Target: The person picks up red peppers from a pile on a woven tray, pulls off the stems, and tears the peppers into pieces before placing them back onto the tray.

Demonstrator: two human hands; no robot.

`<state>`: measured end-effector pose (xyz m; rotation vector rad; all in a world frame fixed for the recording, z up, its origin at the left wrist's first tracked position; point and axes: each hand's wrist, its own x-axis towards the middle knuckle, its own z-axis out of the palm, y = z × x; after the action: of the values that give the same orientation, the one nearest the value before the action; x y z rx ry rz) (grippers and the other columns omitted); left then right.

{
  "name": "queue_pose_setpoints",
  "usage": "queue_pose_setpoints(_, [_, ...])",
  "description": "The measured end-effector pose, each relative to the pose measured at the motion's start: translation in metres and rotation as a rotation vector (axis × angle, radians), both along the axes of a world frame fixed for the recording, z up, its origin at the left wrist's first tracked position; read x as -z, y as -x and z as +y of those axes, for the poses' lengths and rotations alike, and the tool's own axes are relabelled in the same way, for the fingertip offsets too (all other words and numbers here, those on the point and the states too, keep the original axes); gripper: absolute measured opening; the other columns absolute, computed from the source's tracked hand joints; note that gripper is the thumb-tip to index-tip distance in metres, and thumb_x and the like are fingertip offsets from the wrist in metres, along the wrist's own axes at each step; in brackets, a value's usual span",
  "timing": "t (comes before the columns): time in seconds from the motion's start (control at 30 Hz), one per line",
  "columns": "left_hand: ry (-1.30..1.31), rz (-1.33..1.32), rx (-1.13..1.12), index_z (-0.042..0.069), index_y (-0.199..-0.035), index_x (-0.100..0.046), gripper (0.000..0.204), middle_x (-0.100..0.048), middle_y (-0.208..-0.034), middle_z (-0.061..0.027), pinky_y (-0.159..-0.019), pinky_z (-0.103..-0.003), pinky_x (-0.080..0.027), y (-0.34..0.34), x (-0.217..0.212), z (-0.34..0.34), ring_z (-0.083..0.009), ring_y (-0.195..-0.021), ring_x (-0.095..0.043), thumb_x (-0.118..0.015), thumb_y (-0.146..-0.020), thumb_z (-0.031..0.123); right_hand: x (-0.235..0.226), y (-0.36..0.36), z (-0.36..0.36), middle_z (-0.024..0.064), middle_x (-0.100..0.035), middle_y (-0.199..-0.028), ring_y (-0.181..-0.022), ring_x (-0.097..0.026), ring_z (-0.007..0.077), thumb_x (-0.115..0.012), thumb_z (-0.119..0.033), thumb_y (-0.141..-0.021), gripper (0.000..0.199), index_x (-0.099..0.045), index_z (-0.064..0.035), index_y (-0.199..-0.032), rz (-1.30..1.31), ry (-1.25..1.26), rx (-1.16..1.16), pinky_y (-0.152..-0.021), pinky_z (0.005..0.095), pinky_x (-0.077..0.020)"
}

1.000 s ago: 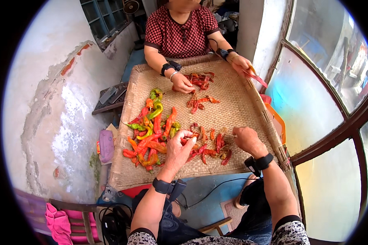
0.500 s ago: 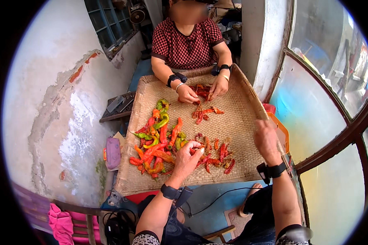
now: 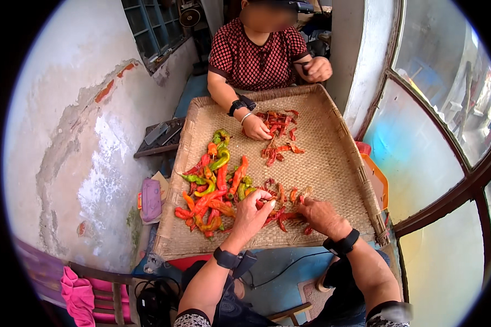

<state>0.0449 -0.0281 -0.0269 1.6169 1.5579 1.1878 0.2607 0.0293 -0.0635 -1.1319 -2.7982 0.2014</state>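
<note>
A large woven basket tray [image 3: 343, 163] holds red, orange and green chili peppers [image 3: 204, 201] heaped on its left side. Just right of that heap is my left hand [image 3: 251, 213], thumb and fingers pinched on a small red chili pepper. My right hand [image 3: 323, 218] is low over the dried red chili peppers [image 3: 281, 210] at the near middle, its fingers curled down among them. What it grips is hidden. Across the tray, a co-worker's hand [image 3: 256, 127] touches another pile of dried peppers [image 3: 281, 121]. The co-worker's other hand [image 3: 317, 69] is raised by the tray's far rim.
The co-worker [image 3: 256, 54] stands at the far side. A peeling wall [image 3: 87, 136] is on the left, framed glass panes [image 3: 436, 163] on the right. An orange container [image 3: 377, 182] sits beyond the right rim. A purple pouch [image 3: 151, 199] lies left of the tray. A black cable [image 3: 289, 264] crosses below.
My right hand has come in from the right rim, down and left onto the dried peppers. The co-worker's one hand has left the far pile and risen to the right. My left hand barely moved.
</note>
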Motion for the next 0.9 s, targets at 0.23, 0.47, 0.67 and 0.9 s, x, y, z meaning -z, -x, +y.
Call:
queue_pose_setpoints(0.23, [0.029,0.005,0.012,0.001,-0.093,-0.061,0.019,-0.065,-0.082,-0.0075,-0.064,-0.031,-0.048,-0.003,0.005,0.001,-0.0141,-0.066,-0.059,-0.065,-0.083,0.016,-0.001,-0.003,-0.004,0.0148,-0.060,-0.091,-0.081,-0.064,0.0310,-0.056,-0.010,-0.082,0.012,-0.063,-0.0082,-0.092,0.035,-0.030,0.005,-0.066,0.0402,-0.0530])
queue_pose_setpoints(0.47, [0.042,-0.082,0.003,0.001,-0.094,-0.061,0.019,-0.064,-0.080,-0.0080,-0.064,-0.031,-0.048,0.002,0.004,0.011,-0.0159,-0.070,-0.061,-0.064,-0.084,0.017,-0.013,-0.019,0.023,0.0139,-0.060,-0.078,-0.074,-0.060,0.0344,-0.064,-0.012,-0.079,0.008,-0.059,-0.0051,-0.080,0.346,0.117,0.016,-0.065,0.0422,-0.0486])
queue_pose_setpoints(0.67, [0.037,-0.064,-0.010,0.001,-0.093,-0.060,0.017,-0.063,-0.077,-0.0059,-0.063,-0.028,-0.047,0.003,-0.008,0.008,-0.0121,-0.069,-0.060,-0.064,-0.086,0.016,-0.036,-0.028,0.027,0.0153,-0.066,-0.076,-0.071,-0.066,0.0292,-0.061,-0.002,-0.078,0.011,-0.066,-0.0033,-0.088,0.612,0.250,0.162,-0.064,0.0359,-0.0517])
queue_pose_setpoints(0.9, [-0.013,-0.069,-0.017,0.001,-0.093,-0.060,0.018,-0.064,-0.076,-0.0048,-0.063,-0.028,-0.047,0.004,-0.007,0.005,-0.0129,-0.067,-0.059,-0.064,-0.086,0.017,-0.043,-0.028,0.024,0.0108,-0.066,-0.075,-0.070,-0.066,0.0189,-0.062,-0.002,-0.080,0.012,-0.067,-0.0020,-0.092,0.676,0.340,0.195,-0.064,0.0316,-0.0517])
